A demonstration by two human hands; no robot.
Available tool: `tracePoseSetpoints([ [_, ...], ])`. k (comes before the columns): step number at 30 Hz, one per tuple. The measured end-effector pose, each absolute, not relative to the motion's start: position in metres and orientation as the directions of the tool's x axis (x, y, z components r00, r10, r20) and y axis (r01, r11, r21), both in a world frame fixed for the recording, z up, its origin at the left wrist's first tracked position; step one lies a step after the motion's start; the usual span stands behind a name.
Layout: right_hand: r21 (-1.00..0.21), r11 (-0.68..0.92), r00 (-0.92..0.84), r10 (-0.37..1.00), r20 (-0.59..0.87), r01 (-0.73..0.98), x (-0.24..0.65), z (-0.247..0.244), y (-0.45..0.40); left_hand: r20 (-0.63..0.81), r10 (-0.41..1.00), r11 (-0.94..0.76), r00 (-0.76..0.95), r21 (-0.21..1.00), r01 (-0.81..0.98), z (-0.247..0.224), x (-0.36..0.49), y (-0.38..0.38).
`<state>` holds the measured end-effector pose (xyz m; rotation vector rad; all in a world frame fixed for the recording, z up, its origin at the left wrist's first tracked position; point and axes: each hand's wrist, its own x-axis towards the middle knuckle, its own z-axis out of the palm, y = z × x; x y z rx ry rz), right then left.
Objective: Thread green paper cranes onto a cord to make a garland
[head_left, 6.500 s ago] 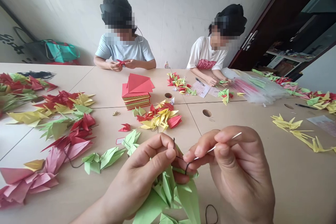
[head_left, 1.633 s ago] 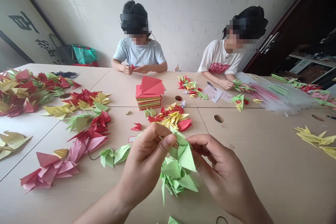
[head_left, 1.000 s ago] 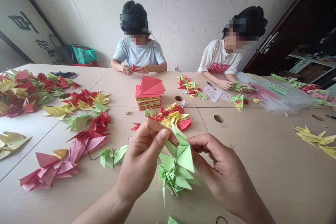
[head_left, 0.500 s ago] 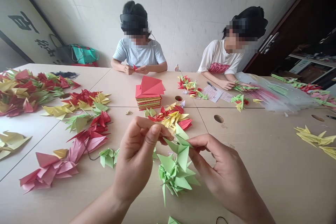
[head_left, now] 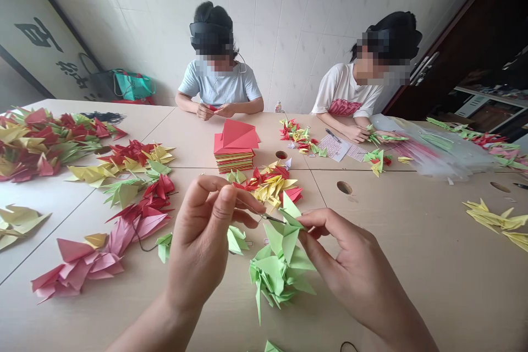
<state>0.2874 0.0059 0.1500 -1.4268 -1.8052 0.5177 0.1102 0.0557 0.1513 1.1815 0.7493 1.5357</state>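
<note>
My right hand (head_left: 344,264) pinches the edge of a light green folded paper crane (head_left: 284,231) at the centre. Bunched beneath it is a cluster of green cranes (head_left: 274,278). To the left, my left hand (head_left: 206,236) is closed, thumb against fingers, on a thin dark thread (head_left: 272,219) that runs to the green crane. Whether a needle is on the thread is too small to tell. Another green crane (head_left: 236,240) lies just right of my left hand, and part of one (head_left: 164,246) shows to its left.
Pink cranes (head_left: 88,264), a large mixed pile (head_left: 45,143) and yellow cranes (head_left: 499,220) lie on the table (head_left: 412,286). A stack of coloured paper (head_left: 234,159) stands beyond my hands. Two people sit opposite, one holding red paper (head_left: 213,108), the other green pieces (head_left: 381,137).
My left hand has moved left, away from the green crane, and a dark thread now shows between them. My right hand has barely moved. The green crane right of my left hand is more visible.
</note>
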Motion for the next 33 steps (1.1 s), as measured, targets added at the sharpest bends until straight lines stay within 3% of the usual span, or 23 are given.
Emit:
tracePoseSetpoints([
  [5,-0.785,0.203,-0.068,0.977,0.203,0.585,0.289,0.153,0.004,0.21,0.976,-0.166,0.062,0.893,-0.418,0.155,0.109,0.057],
  [10,-0.86,0.143,-0.075,0.99,0.121,0.491,0.289,0.151,0.004,0.2,0.976,-0.145,0.085,0.89,-0.432,0.155,0.109,0.058],
  [17,-0.799,0.189,-0.089,0.982,0.169,0.57,0.291,0.15,0.004,0.198,0.975,-0.135,0.098,0.885,-0.446,0.155,0.111,0.054],
  [23,-0.729,0.366,-0.082,0.915,0.394,0.579,0.286,0.152,0.004,0.183,0.967,-0.088,0.179,0.895,-0.437,0.15,0.115,0.05],
  [29,-0.872,0.298,-0.239,0.946,0.217,0.388,0.274,0.152,0.007,0.161,0.965,-0.046,0.209,0.882,-0.469,0.146,0.12,0.044],
  [33,-0.908,0.245,-0.208,0.961,0.181,0.34,0.275,0.15,0.006,0.158,0.963,-0.035,0.219,0.878,-0.478,0.147,0.12,0.045],
])
